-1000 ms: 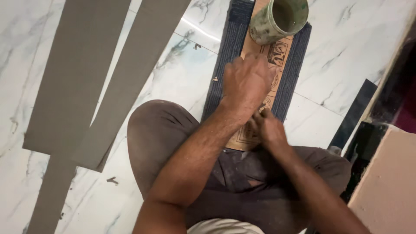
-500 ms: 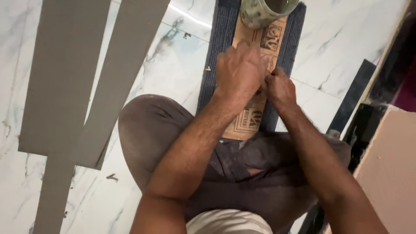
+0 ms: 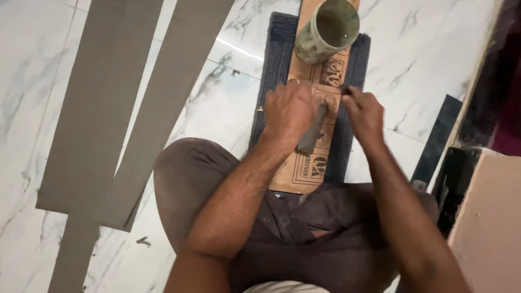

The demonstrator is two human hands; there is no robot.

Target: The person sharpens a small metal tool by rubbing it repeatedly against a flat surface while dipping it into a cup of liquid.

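I sit on a marble floor with a printed wooden board [image 3: 304, 171] laid on a dark blue mat [image 3: 269, 81] in front of my knees. My left hand [image 3: 290, 111] presses down on a grey strip of clay [image 3: 313, 130] lying along the board. My right hand [image 3: 364, 114] is beside it, fingers pinched on a small dark tool [image 3: 345, 90] whose tip is near the strip's far end. A green clay-smeared cup [image 3: 328, 30] stands upright at the far end of the board.
Two long grey flat slabs [image 3: 103, 108] lie on the floor to my left. A narrow dark strip [image 3: 437, 138] lies at the right, next to a dark threshold and a tan block [image 3: 488, 228] at the lower right.
My hands have drawn apart: the right hand moved right off the left one, and the grey strip under the left hand now shows. The view shifted a little.
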